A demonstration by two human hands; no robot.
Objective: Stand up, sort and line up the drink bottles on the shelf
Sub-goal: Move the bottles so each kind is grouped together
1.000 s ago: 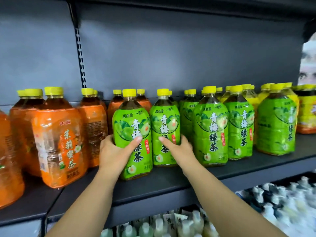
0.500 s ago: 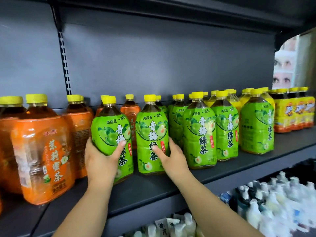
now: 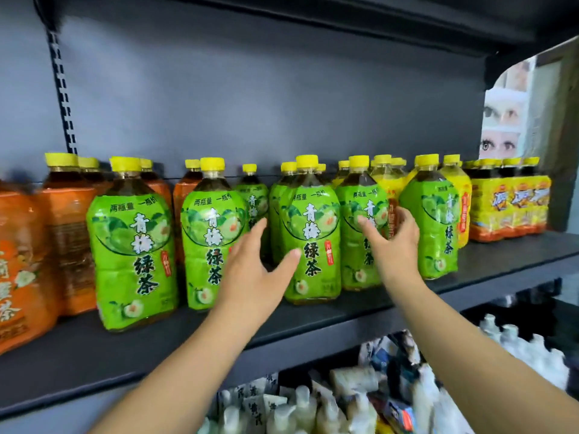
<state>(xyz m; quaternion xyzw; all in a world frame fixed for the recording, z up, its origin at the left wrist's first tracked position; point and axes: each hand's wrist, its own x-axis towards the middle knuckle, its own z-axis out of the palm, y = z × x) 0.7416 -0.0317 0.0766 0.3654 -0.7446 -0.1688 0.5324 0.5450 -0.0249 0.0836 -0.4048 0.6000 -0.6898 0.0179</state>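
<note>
Along the dark shelf (image 3: 470, 274), both forearms reached up from 6 o'clock toward the upright row of green tea bottles. At the third green bottle (image 3: 308, 245), the left hand (image 3: 253, 274) was spread loose, thumb touching its label and fingers toward 12. At 3 o'clock of it, the right hand (image 3: 391, 242) curled around the fourth green bottle (image 3: 357, 220), gripping it.
</note>
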